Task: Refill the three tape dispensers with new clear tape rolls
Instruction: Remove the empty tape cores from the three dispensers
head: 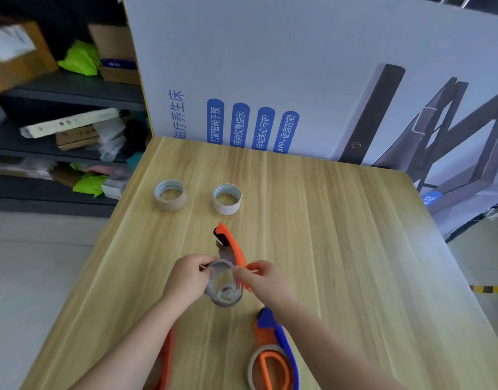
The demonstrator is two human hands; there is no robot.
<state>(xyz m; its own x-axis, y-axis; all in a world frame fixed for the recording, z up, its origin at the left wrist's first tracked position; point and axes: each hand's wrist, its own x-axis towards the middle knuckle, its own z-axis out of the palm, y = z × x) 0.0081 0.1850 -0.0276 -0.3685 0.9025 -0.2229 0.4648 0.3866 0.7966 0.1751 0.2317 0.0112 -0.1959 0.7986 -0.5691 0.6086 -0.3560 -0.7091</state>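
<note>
An orange tape dispenser lies in the middle of the wooden table, with a clear tape roll at its near end. My left hand grips the roll's left side. My right hand pinches its right edge against the orange body. A blue and orange dispenser holding a roll lies near my right forearm. A third orange dispenser is mostly hidden under my left forearm. Two more rolls stand further back: a clear tape roll on the left and a white-cored one on the right.
A large printed cardboard box stands upright along the table's far edge. Dark shelves with boxes and bags are at the left, beyond the table's left edge. Pale floor lies below that edge.
</note>
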